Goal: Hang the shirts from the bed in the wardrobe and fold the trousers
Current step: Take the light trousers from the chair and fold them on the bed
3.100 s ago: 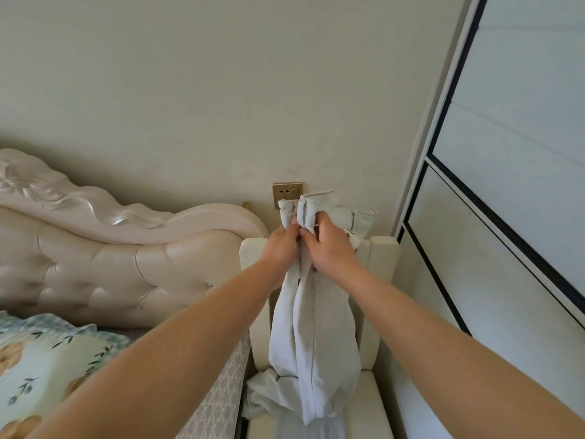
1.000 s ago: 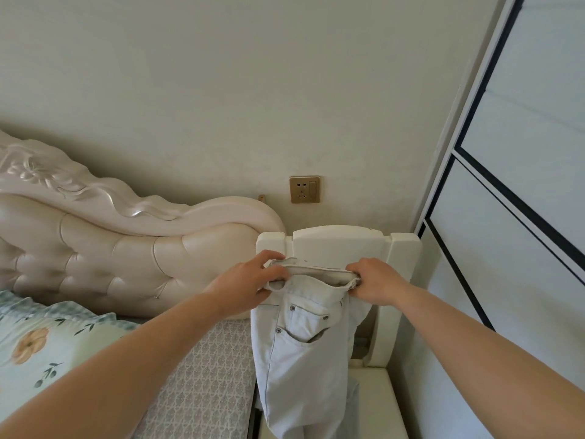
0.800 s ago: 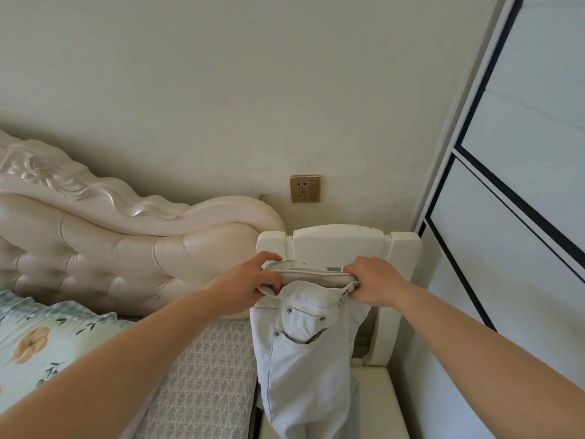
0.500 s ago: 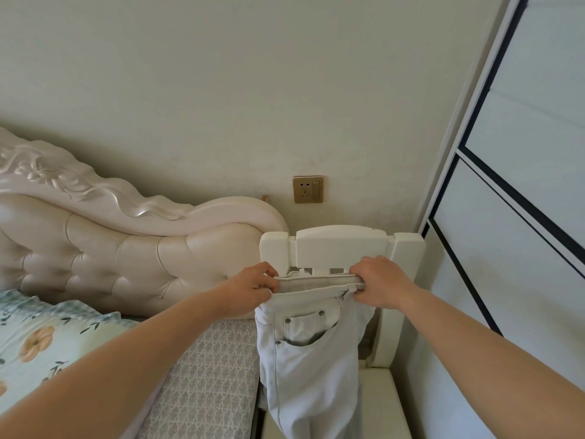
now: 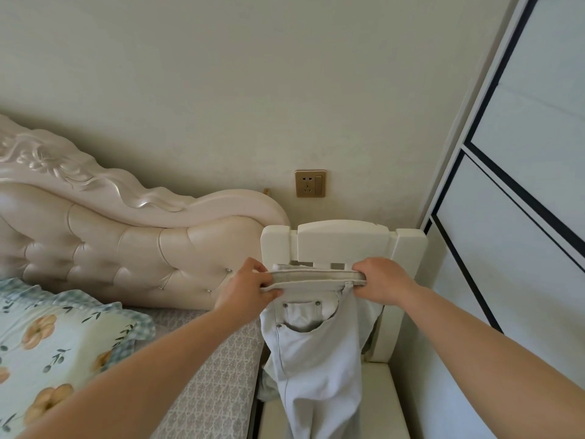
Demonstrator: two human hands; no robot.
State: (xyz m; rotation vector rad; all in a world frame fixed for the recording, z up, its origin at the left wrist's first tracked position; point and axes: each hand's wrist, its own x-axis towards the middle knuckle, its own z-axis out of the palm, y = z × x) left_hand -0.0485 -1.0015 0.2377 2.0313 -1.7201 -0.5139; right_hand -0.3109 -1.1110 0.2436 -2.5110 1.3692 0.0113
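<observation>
pale trousers held up by the waistband

pale grey-white denim trousers (image 5: 316, 353) hang before the white wooden chair (image 5: 343, 239) beside the bed; left hand (image 5: 245, 288) and right hand (image 5: 381, 282) each pinch one waistband end, stretched taut.

Chair back (image 5: 343, 239) close behind hands; wardrobe (image 5: 519, 236) blocks right; wall above open.

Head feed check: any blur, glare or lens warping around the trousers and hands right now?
Head view: soft, even light, no harsh glare, only a mild sheen on the headboard; head view: the trousers, left hand and right hand look sharp, pocket rivets readable; head view: wide-angle stretch slants the wardrobe door and enlarges the forearms near the bottom corners.
</observation>
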